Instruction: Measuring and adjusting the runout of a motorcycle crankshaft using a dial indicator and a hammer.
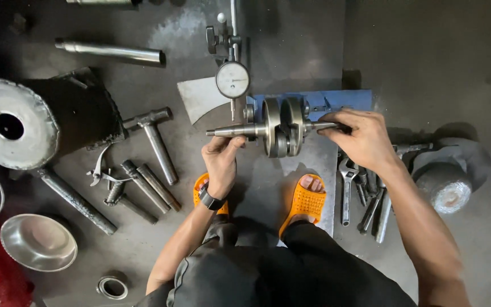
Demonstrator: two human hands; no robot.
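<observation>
- A crankshaft [279,126] lies level across a blue stand [336,101] on the dark workshop floor, straight ahead of the squatting person's feet in orange sandals [304,202].
- Left hand [221,159]: fingers curled up from below around the left shaft end, thumb on the near side; closed on the shaft, with a dark wristwatch [210,199] on the wrist.
- Right hand [359,136]: fingertips pinched on the thin right shaft end, palm turned down; closed on that end.
- A dial gauge [232,79] hangs on a post above the left shaft; its stem points down towards the shaft just inside the left hand. Contact with the shaft cannot be confirmed.
- A grey metal plate [200,99] lies under the gauge, beside the blue stand.
- Right of the feet: a cluster of wrenches [365,190] and a heavy hammer [447,182], near the right forearm.
- Left of the feet: a T-handled tool [154,136], pliers [102,173] and several steel rods [146,187], well apart from both hands.
- Far left: a large round metal part [9,122], a steel bowl [38,241] and a small ring [112,287].
</observation>
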